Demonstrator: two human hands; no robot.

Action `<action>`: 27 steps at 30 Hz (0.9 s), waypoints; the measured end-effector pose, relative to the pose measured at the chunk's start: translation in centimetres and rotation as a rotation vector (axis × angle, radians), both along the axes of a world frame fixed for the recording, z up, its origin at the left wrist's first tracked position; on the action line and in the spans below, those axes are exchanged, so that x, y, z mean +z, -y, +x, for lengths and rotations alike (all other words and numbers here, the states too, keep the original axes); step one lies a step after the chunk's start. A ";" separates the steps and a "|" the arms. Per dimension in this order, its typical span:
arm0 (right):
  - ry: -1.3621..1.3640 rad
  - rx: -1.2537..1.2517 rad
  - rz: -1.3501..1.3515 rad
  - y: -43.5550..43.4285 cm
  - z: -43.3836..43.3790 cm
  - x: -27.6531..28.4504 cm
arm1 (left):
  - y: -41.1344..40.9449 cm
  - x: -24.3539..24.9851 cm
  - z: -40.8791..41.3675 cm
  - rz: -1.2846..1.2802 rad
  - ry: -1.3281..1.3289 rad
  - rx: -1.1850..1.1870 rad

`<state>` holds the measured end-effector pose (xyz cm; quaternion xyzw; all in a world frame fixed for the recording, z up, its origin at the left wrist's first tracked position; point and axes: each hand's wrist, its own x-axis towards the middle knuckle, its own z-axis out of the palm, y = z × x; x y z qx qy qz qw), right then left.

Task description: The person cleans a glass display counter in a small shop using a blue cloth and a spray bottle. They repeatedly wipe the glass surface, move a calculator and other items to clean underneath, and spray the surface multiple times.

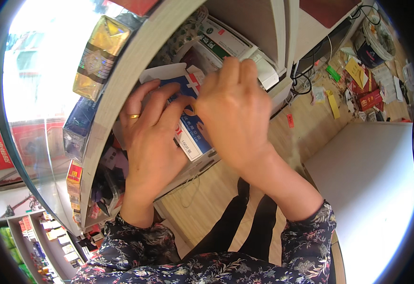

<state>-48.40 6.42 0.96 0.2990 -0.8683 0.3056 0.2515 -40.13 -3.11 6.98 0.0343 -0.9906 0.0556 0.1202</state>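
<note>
A blue and white cardboard box (195, 132) with a white cross on red lies in the shelf compartment below the counter. My left hand (153, 124), with a gold ring, lies over the box's left part, its fingers bent on the blue face. My right hand (235, 106) is over the box's right side with curled fingers; it is slightly blurred, and whether it grips anything is hidden. A raised white cardboard flap (162, 72) shows beyond my left fingers. Behind the hands, a white and green box (224, 39) lies in the compartment.
The curved pale counter edge (122, 67) runs along the left, with wrapped gold packs (102, 58) and a blue pack (81, 126) beside it. A bucket (373, 42) and scattered packaging (370, 99) are on the floor at right, near a white panel (366, 170). Cables (301, 83) hang nearby.
</note>
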 end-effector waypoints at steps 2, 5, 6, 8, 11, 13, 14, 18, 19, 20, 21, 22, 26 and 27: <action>-0.006 0.074 -0.035 0.6 -0.8 -1.0 | 0.0 0.0 -0.2 -0.041 0.004 -0.029; 0.174 0.176 -0.104 -0.8 -0.6 -2.0 | 0.3 0.0 -0.8 -0.039 -0.036 -0.044; 0.246 0.226 -0.199 -1.7 -0.6 -2.8 | 0.8 -0.2 -0.9 -0.035 -0.005 -0.037; 0.470 0.334 -0.466 -3.5 0.5 -3.1 | 1.1 -0.5 -1.4 0.021 -0.020 0.011; 0.426 0.372 -0.487 -5.0 1.9 -2.2 | 1.0 -0.9 -2.1 0.077 -0.064 0.040; 0.389 0.333 -0.476 -4.8 2.6 -2.2 | 0.8 -1.0 -2.7 0.130 -0.116 -0.022; 0.332 0.279 -0.432 -3.9 2.3 -2.4 | 0.7 -0.9 -2.5 0.147 -0.118 -0.030; 0.286 0.211 -0.410 -3.2 1.7 -1.6 | 1.5 -1.3 -0.1 0.120 -0.077 -0.001; 0.308 0.214 -0.439 -3.3 1.9 -1.2 | 2.0 -1.7 0.4 0.168 -0.083 0.026; 0.285 0.216 -0.429 -2.6 2.3 -1.7 | 2.5 -2.2 0.7 0.215 -0.089 0.052; 0.261 0.215 -0.418 -1.8 2.7 -2.3 | 2.5 -2.4 1.0 0.263 -0.096 0.074; 0.237 0.213 -0.407 -1.5 2.9 -2.7 | 2.3 -2.4 0.9 0.254 -0.107 0.047; 0.295 0.487 -0.213 -3.9 0.4 -1.4 | 1.7 -0.7 0.3 0.102 -0.021 0.003; 0.369 0.548 -0.261 -5.0 -0.7 -1.0 | 1.5 -0.8 0.2 0.097 0.000 0.008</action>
